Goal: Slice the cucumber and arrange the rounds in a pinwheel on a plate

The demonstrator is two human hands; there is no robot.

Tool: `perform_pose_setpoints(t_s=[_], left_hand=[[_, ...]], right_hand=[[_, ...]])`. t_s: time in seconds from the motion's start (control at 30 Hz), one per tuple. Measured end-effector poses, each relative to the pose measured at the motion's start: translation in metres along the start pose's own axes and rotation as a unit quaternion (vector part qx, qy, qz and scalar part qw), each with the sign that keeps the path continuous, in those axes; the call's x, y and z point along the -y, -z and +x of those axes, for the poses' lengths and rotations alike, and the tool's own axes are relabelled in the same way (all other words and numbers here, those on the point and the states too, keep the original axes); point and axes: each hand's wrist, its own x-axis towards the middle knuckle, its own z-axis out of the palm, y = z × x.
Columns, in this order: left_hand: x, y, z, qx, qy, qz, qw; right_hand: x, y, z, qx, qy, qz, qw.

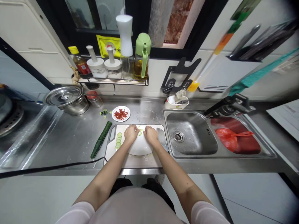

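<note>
A white plate (pixel 140 146) lies on the cutting board (pixel 112 157). Pale green cucumber slices (pixel 140 133) show at the plate's far part, between my two hands. My left hand (pixel 131 133) is closed, its fingertips curled onto these slices. Opposite it, my right hand (pixel 151 135) is also closed, with thumb and fingers pinched at the slices. How many slices each hand grips is hidden. Left of the plate, a row of overlapping cucumber slices (pixel 118 142) rests on the board. A broad knife blade (pixel 163 139) lies at the board's right side, partly behind my right forearm.
A whole cucumber (pixel 101 139) lies left of the board. Behind stand a small dish of chopped red pieces (pixel 121 114), cucumber scraps (pixel 104 112) and a lidded pot (pixel 70 99). The sink (pixel 191 133) is at right, with a red bag (pixel 227 138). A black cable (pixel 58 167) crosses the counter.
</note>
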Motion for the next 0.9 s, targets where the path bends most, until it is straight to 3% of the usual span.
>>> perform_pose_setpoints(t_s=[0.7,0.9], left_hand=[[0.0004,-0.0051,0.0011,-0.01,0.002,0.022,1.0],[0.0018,-0.0033,0.0015,-0.009,0.005,-0.01,1.0]], right_hand=[[-0.0011,-0.0002,0.0039,0.003,-0.007,0.008,1.0],[-0.0068,-0.0034,-0.0015,-0.03,0.006,0.064,0.998]])
